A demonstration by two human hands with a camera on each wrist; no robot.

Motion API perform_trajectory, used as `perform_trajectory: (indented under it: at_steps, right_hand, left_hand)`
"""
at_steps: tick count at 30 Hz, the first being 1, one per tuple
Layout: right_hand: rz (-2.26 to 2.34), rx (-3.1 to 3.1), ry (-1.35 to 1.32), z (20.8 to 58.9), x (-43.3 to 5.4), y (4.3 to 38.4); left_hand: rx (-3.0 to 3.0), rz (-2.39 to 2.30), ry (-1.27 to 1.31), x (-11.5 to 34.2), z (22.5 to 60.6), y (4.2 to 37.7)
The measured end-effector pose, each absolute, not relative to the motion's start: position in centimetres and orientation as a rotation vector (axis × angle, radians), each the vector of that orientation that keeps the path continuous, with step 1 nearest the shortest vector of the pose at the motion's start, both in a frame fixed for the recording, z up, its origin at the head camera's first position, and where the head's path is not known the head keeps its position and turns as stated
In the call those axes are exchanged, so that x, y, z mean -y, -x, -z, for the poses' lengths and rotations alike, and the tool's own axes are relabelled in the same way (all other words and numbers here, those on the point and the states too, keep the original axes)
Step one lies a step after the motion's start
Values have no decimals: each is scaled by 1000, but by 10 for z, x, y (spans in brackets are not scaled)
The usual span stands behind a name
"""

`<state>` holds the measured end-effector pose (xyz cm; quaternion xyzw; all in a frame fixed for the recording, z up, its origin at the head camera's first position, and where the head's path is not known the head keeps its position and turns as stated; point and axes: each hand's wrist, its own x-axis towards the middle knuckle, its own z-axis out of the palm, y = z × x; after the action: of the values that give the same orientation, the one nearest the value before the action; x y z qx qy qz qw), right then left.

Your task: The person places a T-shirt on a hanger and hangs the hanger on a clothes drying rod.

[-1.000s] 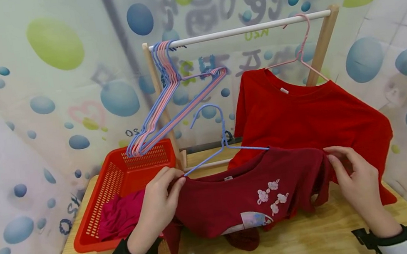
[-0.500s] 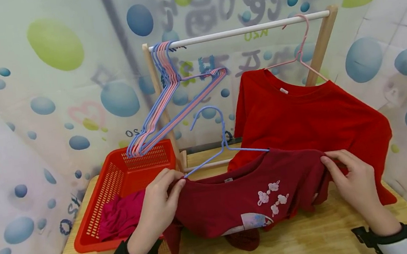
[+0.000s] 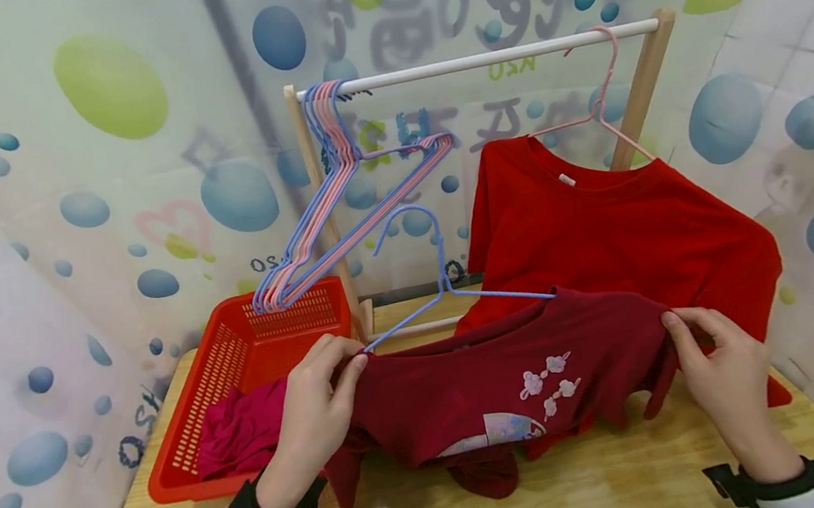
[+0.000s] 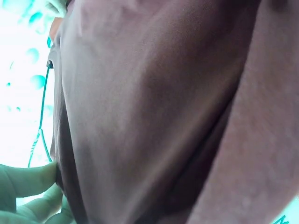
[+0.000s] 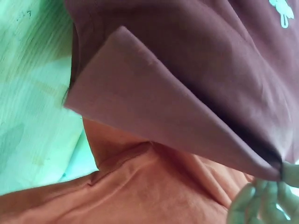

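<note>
Left grip (image 3: pixel 318 398) and right grip (image 3: pixel 724 364) pinch one maroon shirt (image 3: pixel 423 395)

At far left, a red basket (image 3: pixel 185 422) stands on the tabletop (image 3: pixel 592 484), with crimson cloth (image 3: pixel 243 436) bunched in its near part. Just beside it, my left grip holds one shoulder of the maroon shirt in a narrow pinch; one arm of a blue hanger (image 3: pixel 442 265) runs down to this spot, and my left grip hides its tip, so I cannot tell whether the tip sits inside the shoulder. Above, a bunch of hangers (image 3: pixel 346 154), blue and pink, hangs at the left end of a white rail (image 3: pixel 498 57). The blue hanger's hook rises free of the collar, curving left below that rail, while its other arm goes into the neckline. The maroon shirt spreads between my two grips over the tabletop, with pale flowers (image 3: pixel 532 383) and a pale patch (image 3: pixel 510 427) on its front. My right grip pinches the opposite shoulder, just as narrow, with the sleeve drooping beside it. Behind, a red shirt (image 3: pixel 623 233) hangs on a pink hanger (image 3: pixel 601 108) near the rail's right end, its lower part partly hidden.
</note>
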<state>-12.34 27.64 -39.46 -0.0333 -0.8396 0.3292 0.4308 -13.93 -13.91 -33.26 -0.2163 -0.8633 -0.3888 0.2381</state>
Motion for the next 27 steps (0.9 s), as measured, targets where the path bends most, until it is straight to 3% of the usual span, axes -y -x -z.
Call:
perform_trajectory:
  at_steps: [9, 19, 27]
  right_hand:
    - [-760, 2230, 52, 386, -272, 117]
    - [-636, 2207, -511, 365, -246, 108]
    - [-521, 2243, -516, 367, -243, 104]
  left_hand:
    - [2371, 1044, 656, 134, 333, 138]
    - [2313, 1008, 769, 124, 335, 140]
    - [2265, 975, 795, 117, 339, 141]
